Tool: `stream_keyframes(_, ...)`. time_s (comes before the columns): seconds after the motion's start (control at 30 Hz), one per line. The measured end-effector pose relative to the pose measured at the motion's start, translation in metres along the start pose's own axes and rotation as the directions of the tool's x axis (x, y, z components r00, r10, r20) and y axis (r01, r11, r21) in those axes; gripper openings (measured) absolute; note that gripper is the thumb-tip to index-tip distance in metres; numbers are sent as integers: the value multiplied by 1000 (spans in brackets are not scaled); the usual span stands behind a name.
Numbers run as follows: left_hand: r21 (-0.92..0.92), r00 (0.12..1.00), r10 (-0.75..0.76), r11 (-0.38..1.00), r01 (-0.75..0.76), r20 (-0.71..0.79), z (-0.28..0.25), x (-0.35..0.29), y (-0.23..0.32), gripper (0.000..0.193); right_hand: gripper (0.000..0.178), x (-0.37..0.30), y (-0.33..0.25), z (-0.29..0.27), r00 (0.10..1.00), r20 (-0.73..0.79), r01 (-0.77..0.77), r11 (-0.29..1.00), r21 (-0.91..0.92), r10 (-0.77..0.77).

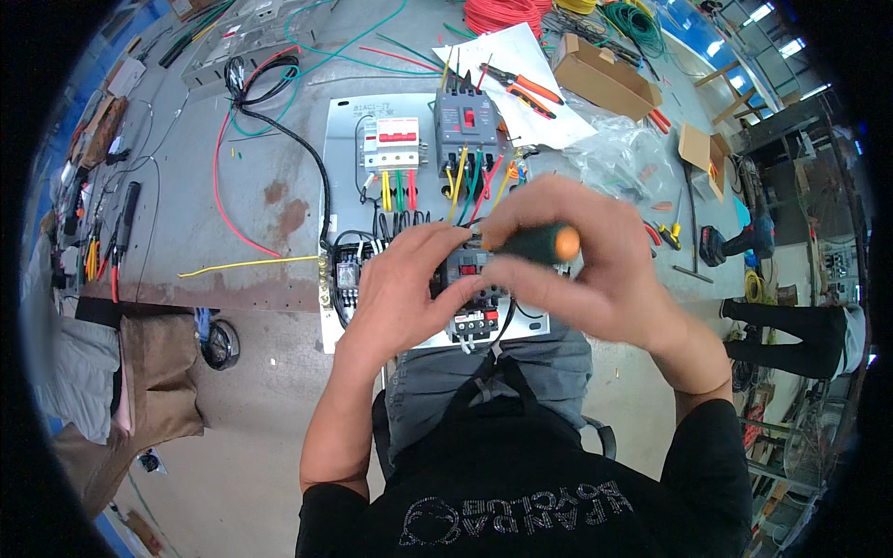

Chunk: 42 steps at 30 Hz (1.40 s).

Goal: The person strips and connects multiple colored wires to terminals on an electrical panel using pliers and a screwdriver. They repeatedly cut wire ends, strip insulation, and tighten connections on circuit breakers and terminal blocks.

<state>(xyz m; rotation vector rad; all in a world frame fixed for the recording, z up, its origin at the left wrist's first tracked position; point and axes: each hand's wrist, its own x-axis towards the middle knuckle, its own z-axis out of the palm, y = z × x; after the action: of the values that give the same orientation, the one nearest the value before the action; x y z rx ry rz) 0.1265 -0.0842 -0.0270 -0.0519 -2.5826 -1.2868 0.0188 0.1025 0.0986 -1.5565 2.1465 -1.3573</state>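
My right hand (605,265) is closed around a screwdriver (538,245) with a dark green and orange handle. The hand is slightly blurred, and the screwdriver's tip is hidden. My left hand (395,284) has its thumb and fingers curled about a dark contactor (468,268), beside the screwdriver. Both hands are over the near part of a grey metal mounting plate (344,130). Farther up the plate sit a white breaker with red levers (398,141) and a larger grey breaker (467,126). Yellow, green and red wires (400,191) run from the breakers toward my hands.
Orange-handled pliers (526,91) rest on white paper (567,128) at the far right. Crumpled clear plastic (633,163), an open cardboard box (605,79) and a cordless drill (735,242) lie to the right. A black cable (302,139) reaches the plate's left side. Another person's legs (791,339) show at right.
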Motion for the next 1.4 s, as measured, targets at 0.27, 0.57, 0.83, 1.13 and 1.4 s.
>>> stream_keyframes(0.27,46,997,74,996,-74,-6,-3,0,-2,51,34,-10,-11,16,929,259,312,937,-156,-266)
stream_keyframes(0.57,53,997,83,995,-83,-3,-5,2,2,55,30,-20,-17,29,880,305,447,854,-267,-365)
stream_keyframes(0.83,21,999,32,999,-32,-9,-1,1,-1,58,28,-33,-14,33,848,324,507,819,-268,-419)
stream_keyframes(1.13,-112,999,-6,994,11,45,-9,2,2,53,34,-46,-10,34,842,365,508,812,-289,-397)
stream_keyframes(1.4,-250,992,-92,962,111,85,-7,13,-4,28,35,-41,3,9,943,109,329,933,-146,-316)
